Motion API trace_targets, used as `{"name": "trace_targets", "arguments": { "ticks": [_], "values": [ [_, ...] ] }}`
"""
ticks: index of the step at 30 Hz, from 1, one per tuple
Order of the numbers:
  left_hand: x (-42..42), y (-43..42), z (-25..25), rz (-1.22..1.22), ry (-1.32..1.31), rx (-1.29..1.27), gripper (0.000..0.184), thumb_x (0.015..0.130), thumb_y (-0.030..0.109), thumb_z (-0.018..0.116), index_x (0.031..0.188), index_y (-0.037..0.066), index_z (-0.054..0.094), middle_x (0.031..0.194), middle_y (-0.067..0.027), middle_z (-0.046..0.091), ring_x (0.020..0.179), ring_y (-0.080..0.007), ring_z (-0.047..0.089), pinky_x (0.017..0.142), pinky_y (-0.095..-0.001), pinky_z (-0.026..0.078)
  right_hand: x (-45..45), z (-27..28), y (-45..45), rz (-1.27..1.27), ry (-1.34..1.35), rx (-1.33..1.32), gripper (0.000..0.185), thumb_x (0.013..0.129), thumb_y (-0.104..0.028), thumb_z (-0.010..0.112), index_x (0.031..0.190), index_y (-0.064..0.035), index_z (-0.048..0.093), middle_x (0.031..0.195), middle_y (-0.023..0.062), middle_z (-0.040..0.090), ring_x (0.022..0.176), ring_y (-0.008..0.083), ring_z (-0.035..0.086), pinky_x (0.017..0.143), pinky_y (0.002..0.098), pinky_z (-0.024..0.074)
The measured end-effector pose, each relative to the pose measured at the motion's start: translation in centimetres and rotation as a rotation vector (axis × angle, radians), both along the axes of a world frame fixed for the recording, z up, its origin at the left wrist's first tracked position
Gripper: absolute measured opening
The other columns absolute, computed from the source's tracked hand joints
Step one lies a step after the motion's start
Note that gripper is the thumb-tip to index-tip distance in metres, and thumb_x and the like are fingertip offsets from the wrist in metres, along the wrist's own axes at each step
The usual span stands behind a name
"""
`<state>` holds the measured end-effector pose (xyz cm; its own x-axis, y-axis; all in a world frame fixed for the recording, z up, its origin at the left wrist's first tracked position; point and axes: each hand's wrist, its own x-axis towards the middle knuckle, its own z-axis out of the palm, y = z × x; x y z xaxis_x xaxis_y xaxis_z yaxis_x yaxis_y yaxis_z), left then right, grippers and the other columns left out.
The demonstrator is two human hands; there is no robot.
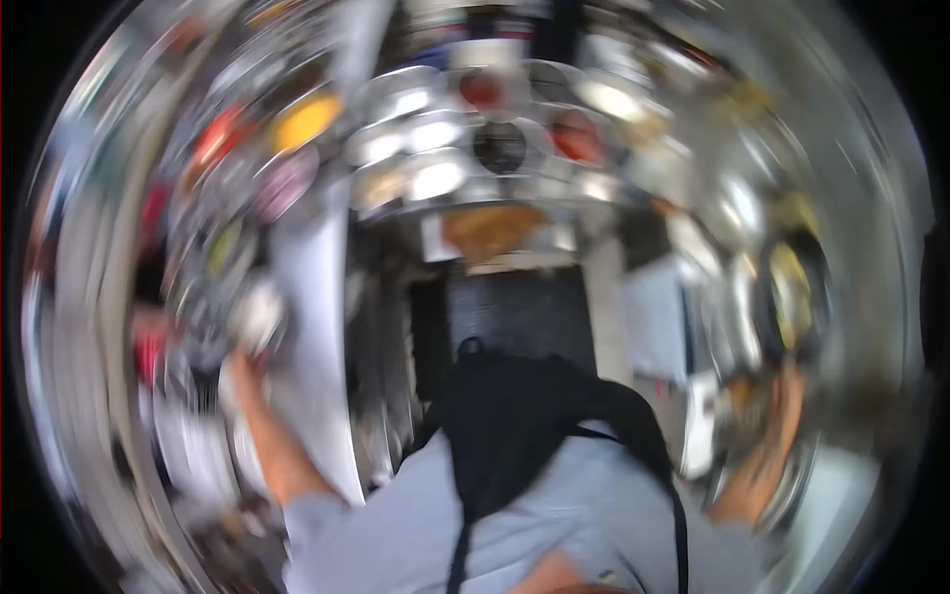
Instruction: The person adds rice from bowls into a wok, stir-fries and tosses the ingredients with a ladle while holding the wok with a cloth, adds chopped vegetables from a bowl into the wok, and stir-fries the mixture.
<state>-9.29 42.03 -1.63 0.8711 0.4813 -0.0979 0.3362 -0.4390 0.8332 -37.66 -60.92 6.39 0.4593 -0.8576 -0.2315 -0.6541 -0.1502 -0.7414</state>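
Note:
Motion smears the whole head view. On the left, my left hand (244, 374) reaches forward to a round whitish thing (259, 315), perhaps a bowl; its fingers are too blurred to read. Over on the right, my right hand (790, 388) appears closed at the near end of a dark frying pan (819, 297). Something yellow (790, 287) lies in the pan. The pan's handle is hidden or lost in the blur.
Round metal containers (435, 178) stand ahead, some holding red or dark food. An orange-yellow filled container (307, 121) is at the left, beyond a pale counter edge (315, 287). A brown item (490, 230) lies at centre. Shiny metal surfaces line the right.

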Motion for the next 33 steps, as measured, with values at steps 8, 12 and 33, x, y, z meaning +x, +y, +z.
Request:
{"name": "trace_targets", "arguments": {
  "ticks": [8, 12, 33],
  "values": [
    [6.4, 8.1, -0.4, -0.07, -0.422, -0.892, 0.033, 0.091, 0.019, 0.05, 0.115, -0.004, 0.05, 0.104, -0.014, 0.058, 0.096, -0.0235, 0.056, 0.085, -0.0367, 0.048, -0.7, 1.9, 1.6, -0.373, -0.253, 0.375, 0.017, 0.093, -0.025, 0.052, 0.105, -0.0132, 0.055, 0.058, -0.0019, 0.05, 0.037, 0.0071, 0.041, 0.033, 0.0254, 0.0341],
    [11.3, 6.2, 1.7, -0.089, -0.295, -1.24, 0.026, 0.093, 0.016, 0.042, 0.108, -0.002, 0.053, 0.098, -0.0085, 0.059, 0.093, -0.0212, 0.054, 0.084, -0.0383, 0.046, -1.1, -0.6, -1.9, -0.279, -0.096, 0.073, 0.016, 0.093, -0.022, 0.052, 0.101, -0.0092, 0.056, 0.058, 0.0002, 0.05, 0.037, 0.01, 0.043, 0.035, 0.0274, 0.0379],
    [16.1, -76.9, 15.3, -0.948, 0.453, -0.923, 0.008, 0.083, 0.011, 0.054, 0.087, 0.008, 0.048, 0.065, -0.001, 0.047, 0.041, -0.0077, 0.035, 0.033, -0.0213, 0.026, -0.9, -2.1, -3.9, -0.139, 0.383, -0.492, 0.022, 0.09, -0.018, 0.048, 0.098, 0.0012, 0.055, 0.08, 0.0228, 0.063, 0.07, 0.0373, 0.064, 0.066, 0.0467, 0.0503]
  ]
}}
